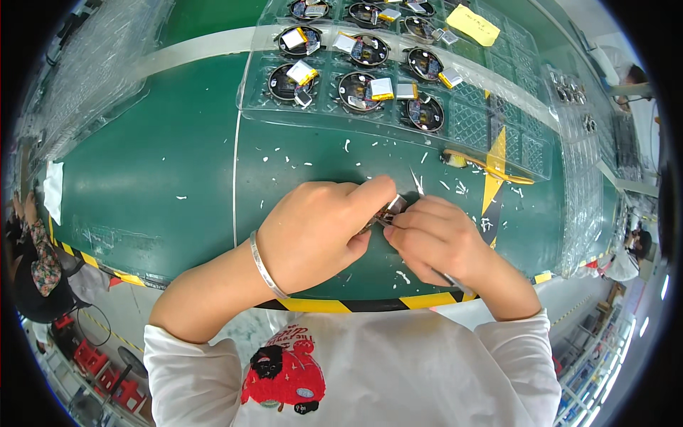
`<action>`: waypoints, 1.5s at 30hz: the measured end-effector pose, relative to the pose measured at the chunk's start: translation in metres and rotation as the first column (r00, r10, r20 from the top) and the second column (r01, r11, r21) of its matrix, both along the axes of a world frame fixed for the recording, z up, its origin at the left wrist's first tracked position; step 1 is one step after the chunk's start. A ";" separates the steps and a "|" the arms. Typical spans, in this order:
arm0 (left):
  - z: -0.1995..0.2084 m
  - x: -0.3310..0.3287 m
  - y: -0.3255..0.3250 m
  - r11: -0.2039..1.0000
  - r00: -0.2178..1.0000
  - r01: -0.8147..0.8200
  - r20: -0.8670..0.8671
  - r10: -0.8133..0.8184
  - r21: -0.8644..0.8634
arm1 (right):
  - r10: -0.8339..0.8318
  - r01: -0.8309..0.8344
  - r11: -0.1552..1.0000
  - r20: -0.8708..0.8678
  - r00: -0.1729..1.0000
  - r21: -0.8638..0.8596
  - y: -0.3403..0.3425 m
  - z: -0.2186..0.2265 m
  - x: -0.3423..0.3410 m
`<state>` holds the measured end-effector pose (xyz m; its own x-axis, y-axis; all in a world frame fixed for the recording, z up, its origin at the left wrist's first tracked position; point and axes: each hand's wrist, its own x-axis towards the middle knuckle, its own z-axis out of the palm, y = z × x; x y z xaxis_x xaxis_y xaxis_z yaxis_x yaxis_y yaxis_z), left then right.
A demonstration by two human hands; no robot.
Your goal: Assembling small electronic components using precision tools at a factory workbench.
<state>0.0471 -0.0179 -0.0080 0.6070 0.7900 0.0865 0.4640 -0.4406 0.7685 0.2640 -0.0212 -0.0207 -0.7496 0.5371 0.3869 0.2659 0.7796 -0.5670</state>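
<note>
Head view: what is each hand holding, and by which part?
Left hand: small, dark and silver electronic part, by its left side. Right hand: slim silver metal tool, by its shaft.

I'm in an electronics workshop: beyond my left hand [316, 224], a clear tray [466, 129] holds round watch-like cases [425, 64]; nearer me, hazard-striped tape [316, 306] edges the green bench [163, 206]; another worker [47, 267] is well leftward.
</note>
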 end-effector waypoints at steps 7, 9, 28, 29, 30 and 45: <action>-0.002 0.002 0.001 0.993 0.995 -0.084 0.040 0.088 -0.088 | -0.046 0.023 0.979 0.108 0.993 0.204 -0.010 0.000 -0.004; -0.003 0.002 0.001 0.993 0.995 -0.078 0.054 0.082 -0.085 | -0.029 0.019 0.992 0.074 0.997 0.125 -0.004 0.001 -0.003; 0.015 0.000 0.013 0.993 0.999 0.037 0.042 -0.032 -0.110 | 0.065 -0.067 0.994 0.025 0.998 0.082 0.010 0.013 0.012; 0.009 0.000 0.013 0.994 0.999 0.003 0.040 0.001 -0.109 | 0.092 -0.093 0.995 0.032 0.995 0.046 0.014 0.010 0.014; 0.004 0.003 0.012 0.995 0.998 -0.011 0.053 0.016 -0.097 | 0.098 -0.100 0.995 0.054 0.994 0.020 0.016 0.010 0.018; 0.014 -0.007 0.006 0.975 0.964 -0.067 -0.240 0.118 0.211 | -0.115 0.054 0.980 -0.319 0.941 -0.193 0.018 -0.006 0.047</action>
